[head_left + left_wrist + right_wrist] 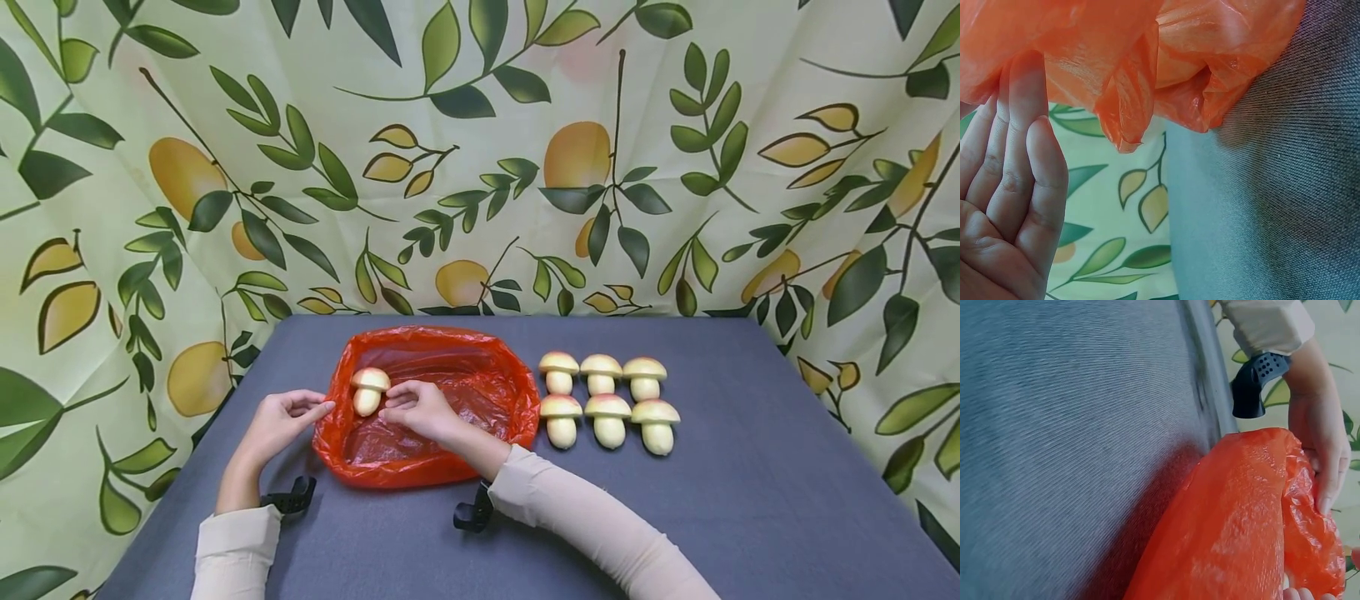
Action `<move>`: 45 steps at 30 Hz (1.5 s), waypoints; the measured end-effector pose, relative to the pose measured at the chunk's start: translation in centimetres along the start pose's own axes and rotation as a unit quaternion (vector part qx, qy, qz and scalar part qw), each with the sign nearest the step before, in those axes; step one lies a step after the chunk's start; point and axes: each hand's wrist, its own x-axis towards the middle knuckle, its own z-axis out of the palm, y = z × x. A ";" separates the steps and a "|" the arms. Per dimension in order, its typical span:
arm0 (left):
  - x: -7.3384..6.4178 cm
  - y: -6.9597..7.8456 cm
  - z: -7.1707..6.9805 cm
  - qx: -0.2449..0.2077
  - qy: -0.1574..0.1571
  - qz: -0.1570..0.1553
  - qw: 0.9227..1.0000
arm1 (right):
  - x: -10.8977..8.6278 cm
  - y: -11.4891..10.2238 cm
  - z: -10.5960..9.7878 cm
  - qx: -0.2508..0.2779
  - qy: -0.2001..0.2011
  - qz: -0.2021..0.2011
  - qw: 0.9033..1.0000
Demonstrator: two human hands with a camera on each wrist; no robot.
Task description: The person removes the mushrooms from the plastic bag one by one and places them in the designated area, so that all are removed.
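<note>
A red plastic bag point(450, 477) stands wide open on the table, its rim spread. Inside, near its left wall, a toy mushroom point(367, 392) with a yellowish cap and pale stem lies flat. My right hand point(423, 410) reaches over the front rim into the bag. Its fingertips are right beside the mushroom's right side; whether they touch it is hard to tell. My left hand point(279, 423) is at the bag's left edge, fingertips against the rim. In the left wrist view its fingers point(1013, 162) look straight, their tips partly behind the film.
Right of the bag, several more mushrooms point(609, 407) lie in two rows on the grey table point(720, 508). A leaf-and-fruit patterned curtain point(495, 208) hangs behind and along the sides. Black wrist mounts point(474, 510) sit on both wrists.
</note>
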 end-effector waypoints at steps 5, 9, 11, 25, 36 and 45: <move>-0.1 -0.1 0.0 -0.004 -0.004 -0.002 1.000 | 0.9 0.2 0.9 0.016 0.036 0.029 0.999; -0.1 -0.2 0.0 -0.007 -0.008 -0.005 1.000 | 1.5 0.1 1.3 0.019 0.061 0.048 0.997; 0.0 -0.2 0.0 -0.006 -0.008 -0.005 1.000 | 1.8 0.1 1.5 0.012 0.072 0.054 0.996; 0.1 -0.1 0.0 -0.001 -0.003 -0.001 1.000 | 4.0 0.1 3.2 -0.019 0.132 0.085 0.987; 0.1 0.0 0.0 -0.009 -0.006 -0.004 1.000 | 5.3 1.6 3.1 0.002 0.128 0.078 0.989; 0.0 0.3 0.0 -0.013 -0.007 0.003 1.000 | 6.1 2.6 3.0 -0.014 0.086 0.037 0.996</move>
